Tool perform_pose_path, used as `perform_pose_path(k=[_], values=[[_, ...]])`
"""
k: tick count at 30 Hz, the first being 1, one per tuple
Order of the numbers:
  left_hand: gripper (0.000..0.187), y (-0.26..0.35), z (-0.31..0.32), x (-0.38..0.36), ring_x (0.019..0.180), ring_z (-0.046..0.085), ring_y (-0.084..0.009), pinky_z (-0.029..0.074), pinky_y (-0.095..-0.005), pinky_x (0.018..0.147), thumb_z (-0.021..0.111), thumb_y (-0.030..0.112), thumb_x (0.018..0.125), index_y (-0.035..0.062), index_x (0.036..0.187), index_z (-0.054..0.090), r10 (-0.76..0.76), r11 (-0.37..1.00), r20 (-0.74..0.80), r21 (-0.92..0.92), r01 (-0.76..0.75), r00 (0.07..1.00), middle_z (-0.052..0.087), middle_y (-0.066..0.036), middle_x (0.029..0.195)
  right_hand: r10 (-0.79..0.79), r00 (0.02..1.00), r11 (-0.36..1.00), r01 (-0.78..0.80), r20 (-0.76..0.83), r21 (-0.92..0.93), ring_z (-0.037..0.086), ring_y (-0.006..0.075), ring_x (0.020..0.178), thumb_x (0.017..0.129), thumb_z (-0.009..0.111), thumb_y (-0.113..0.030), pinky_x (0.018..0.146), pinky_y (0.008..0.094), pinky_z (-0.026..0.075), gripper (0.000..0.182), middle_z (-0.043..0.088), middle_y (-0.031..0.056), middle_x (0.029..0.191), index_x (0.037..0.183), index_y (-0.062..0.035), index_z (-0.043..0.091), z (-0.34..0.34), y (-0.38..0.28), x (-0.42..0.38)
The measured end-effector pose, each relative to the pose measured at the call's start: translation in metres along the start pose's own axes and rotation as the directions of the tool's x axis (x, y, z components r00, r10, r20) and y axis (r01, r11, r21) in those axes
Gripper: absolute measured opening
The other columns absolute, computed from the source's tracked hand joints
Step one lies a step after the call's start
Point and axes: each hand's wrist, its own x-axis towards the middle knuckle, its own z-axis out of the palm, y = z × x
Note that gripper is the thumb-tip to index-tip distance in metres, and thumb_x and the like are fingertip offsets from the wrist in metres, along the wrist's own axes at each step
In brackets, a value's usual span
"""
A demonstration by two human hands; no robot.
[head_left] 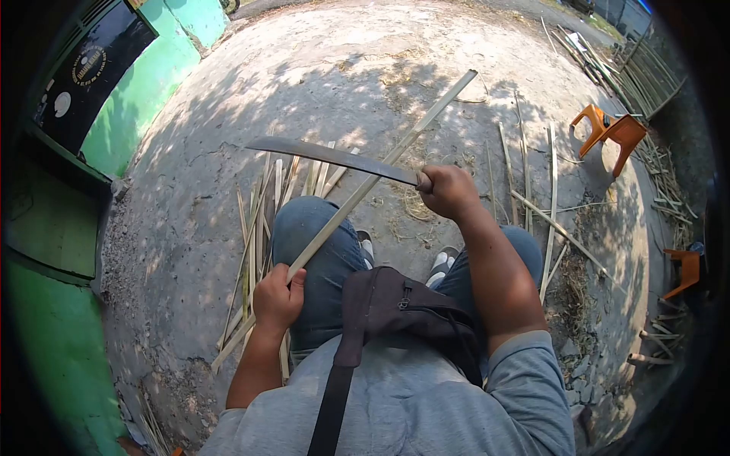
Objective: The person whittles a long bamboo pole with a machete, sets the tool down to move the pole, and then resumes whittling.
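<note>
My left hand [277,298] is closed around a long bamboo strip [346,207], near my left knee. From there the strip slants up and away to the right, over the ground, and its lower end passes back beneath my forearm. In my right hand [450,191] is a machete [327,157], gripped by its handle. Its long, slightly curved blade points left and crosses the bamboo strip about midway along. The blade overlaps the strip in this view.
Several bamboo strips [258,228] lie left of my legs, others [553,205] on the right. An orange plastic chair [625,137] stands at the right. More bamboo poles [589,64] lie behind it by a fence. A green wall [144,114] runs along the left.
</note>
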Motion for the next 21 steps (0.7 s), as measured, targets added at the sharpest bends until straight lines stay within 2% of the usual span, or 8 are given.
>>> perform_pose_path(k=[3,7,11,14,17,18,19,21], values=[[0.045,0.0,0.0,0.001,0.067,0.062,-0.0488,0.047,-0.056,0.059,0.059,0.044,0.103,0.0047,0.082,0.056,0.01,1.0,0.003,-0.004,-0.01,1.0,0.061,-0.022,0.07,0.25,0.966,0.968,-0.246,-0.064,0.056,0.069,0.0432,0.081,0.09,0.069,-0.029,0.072,0.0532,0.055,0.017,0.071,0.0201,0.083,0.09,-0.0127,0.073,-0.005,0.018,0.001],[0.046,0.002,-0.002,0.002,0.067,0.062,-0.0488,0.047,-0.0561,0.059,0.058,0.045,0.104,0.0045,0.082,0.056,0.008,1.0,0.023,0.011,-0.008,1.0,0.061,-0.022,0.07,0.22,0.975,0.973,-0.217,-0.029,0.076,0.069,0.0435,0.081,0.09,0.071,-0.03,0.071,0.053,0.055,0.018,0.071,0.02,0.083,0.091,-0.0128,0.073,-0.01,0.019,-0.006],[0.046,0.003,-0.001,0.001,0.068,0.062,-0.0489,0.047,-0.0564,0.06,0.058,0.045,0.104,0.0042,0.082,0.056,0.007,1.0,0.021,0.018,-0.007,1.0,0.061,-0.022,0.07,-0.025,1.0,0.999,0.025,0.0,0.024,0.069,0.0418,0.077,0.087,0.071,-0.027,0.068,0.0526,0.054,0.015,0.07,0.0174,0.078,0.083,-0.0128,0.07,-0.003,-0.001,-0.013],[0.046,0.001,0.0,0.001,0.068,0.063,-0.049,0.047,-0.0566,0.06,0.058,0.045,0.104,0.0041,0.082,0.057,0.009,1.0,0.005,0.012,-0.009,1.0,0.062,-0.023,0.071,-0.225,0.974,0.97,0.227,0.035,-0.087,0.069,0.04,0.074,0.086,0.068,-0.026,0.066,0.0518,0.054,0.017,0.068,0.0164,0.075,0.076,-0.0127,0.066,0.0,-0.02,-0.014],[0.046,-0.004,0.002,0.0,0.069,0.063,-0.0486,0.047,-0.0561,0.06,0.059,0.046,0.103,0.0042,0.083,0.057,0.018,1.0,0.004,0.009,-0.018,1.0,0.062,-0.022,0.071,-0.188,0.979,0.979,0.193,0.073,-0.062,0.069,0.0401,0.075,0.088,0.067,-0.028,0.067,0.0517,0.055,0.019,0.069,0.0165,0.076,0.076,-0.0125,0.066,-0.004,-0.015,-0.007],[0.046,-0.004,0.001,-0.002,0.068,0.063,-0.0484,0.047,-0.056,0.06,0.059,0.046,0.103,0.0043,0.082,0.057,0.006,1.0,0.001,0.008,-0.006,1.0,0.062,-0.022,0.071,-0.138,0.99,0.99,0.138,0.015,-0.032,0.065,0.0431,0.072,0.09,0.064,-0.024,0.065,0.0535,0.052,0.019,0.063,0.0186,0.07,0.078,-0.0097,0.065,-0.001,-0.009,-0.005],[0.046,-0.001,0.001,-0.003,0.068,0.063,-0.0483,0.047,-0.0558,0.06,0.06,0.046,0.103,0.0044,0.082,0.057,-0.002,1.0,-0.004,0.003,0.003,1.0,0.062,-0.022,0.071,-0.008,0.999,1.0,0.009,0.053,-0.027,0.066,0.044,0.075,0.092,0.064,-0.025,0.067,0.0541,0.052,0.02,0.065,0.0206,0.074,0.081,-0.0082,0.067,-0.002,-0.003,-0.002],[0.046,0.002,0.001,0.001,0.067,0.063,-0.048,0.047,-0.0556,0.059,0.06,0.046,0.103,0.0047,0.082,0.057,-0.001,1.0,-0.012,0.005,0.001,1.0,0.062,-0.022,0.07,0.222,0.974,0.975,-0.222,0.055,-0.007,0.07,0.0416,0.086,0.089,0.068,-0.029,0.074,0.0518,0.056,0.016,0.072,0.0184,0.087,0.09,-0.0135,0.074,-0.007,0.013,0.004]])
